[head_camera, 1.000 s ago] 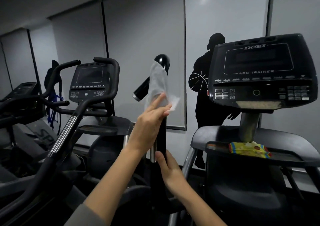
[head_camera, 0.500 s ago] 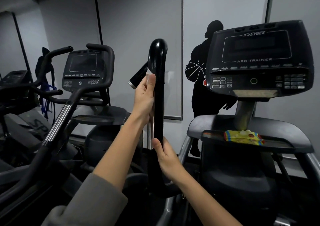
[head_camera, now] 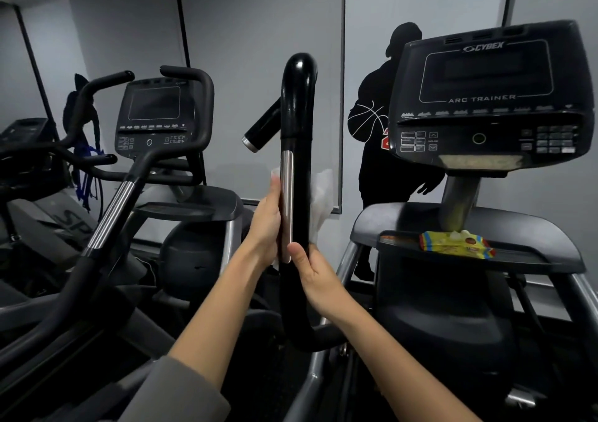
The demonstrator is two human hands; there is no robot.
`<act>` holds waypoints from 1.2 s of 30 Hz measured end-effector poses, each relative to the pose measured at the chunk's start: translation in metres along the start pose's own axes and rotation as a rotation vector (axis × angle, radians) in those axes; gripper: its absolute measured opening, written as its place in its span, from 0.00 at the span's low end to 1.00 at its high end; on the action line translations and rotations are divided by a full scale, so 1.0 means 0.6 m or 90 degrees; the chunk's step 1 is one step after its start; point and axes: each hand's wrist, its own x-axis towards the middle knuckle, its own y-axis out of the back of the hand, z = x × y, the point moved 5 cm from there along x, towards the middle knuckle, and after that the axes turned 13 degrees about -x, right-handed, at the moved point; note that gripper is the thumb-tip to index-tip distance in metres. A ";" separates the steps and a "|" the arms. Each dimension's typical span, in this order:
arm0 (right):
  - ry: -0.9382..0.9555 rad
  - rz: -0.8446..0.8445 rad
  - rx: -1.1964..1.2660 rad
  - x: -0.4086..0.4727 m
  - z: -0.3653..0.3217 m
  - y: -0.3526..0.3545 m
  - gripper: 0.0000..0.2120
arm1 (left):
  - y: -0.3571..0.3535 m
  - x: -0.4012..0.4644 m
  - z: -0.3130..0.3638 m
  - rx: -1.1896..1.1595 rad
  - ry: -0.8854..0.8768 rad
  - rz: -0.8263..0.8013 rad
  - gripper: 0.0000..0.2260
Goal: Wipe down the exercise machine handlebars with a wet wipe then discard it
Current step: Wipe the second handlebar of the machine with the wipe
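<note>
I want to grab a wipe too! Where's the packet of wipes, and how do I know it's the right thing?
Find the big black Cybex Arc Trainer console on the right. Just under it, a dark tray shelf sticks out toward you, and the wet wipe packet lies flat on it. It is the only bright yellow thing there, crinkly, with a white wipe poking out of the top.

Walls: pale grey panels (head_camera: pixel 259 33) divided by thin dark vertical strips (head_camera: pixel 181 20). Wall decal: black silhouette of a basketball player (head_camera: pixel 372 149), far right of centre, partly hidden behind a console. Neighbouring machine, left: black console (head_camera: pixel 152 117) with dark screen and curved black handlebars (head_camera: pixel 197 97). Far left: further dark equipment (head_camera: pixel 26 136), blurred, with blue straps (head_camera: pixel 85 175) hanging near it. Right: console marked CYBEX ARC TRAINER (head_camera: pixel 485 97) above a dark tray (head_camera: pixel 534 256). Light: dim, soft sheen on the wall.
</note>
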 end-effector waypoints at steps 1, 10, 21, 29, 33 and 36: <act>0.000 0.004 0.000 -0.001 -0.001 0.000 0.26 | 0.006 -0.001 -0.005 -0.037 0.009 0.024 0.23; 0.001 0.000 -0.008 -0.004 0.001 0.003 0.16 | -0.040 0.008 0.097 -0.249 -0.146 -0.073 0.25; -0.001 -0.002 0.007 -0.005 -0.005 0.001 0.22 | -0.051 0.006 0.065 0.328 -0.256 0.107 0.28; 0.016 -0.003 0.044 -0.010 -0.017 0.000 0.11 | -0.027 -0.032 0.024 0.262 -0.168 -0.004 0.09; 0.021 -0.051 0.006 -0.012 -0.021 0.015 0.14 | -0.008 -0.049 0.003 0.229 -0.089 -0.056 0.09; -0.044 -0.138 -0.067 -0.025 -0.014 0.041 0.17 | 0.020 -0.067 -0.011 0.209 -0.035 -0.124 0.07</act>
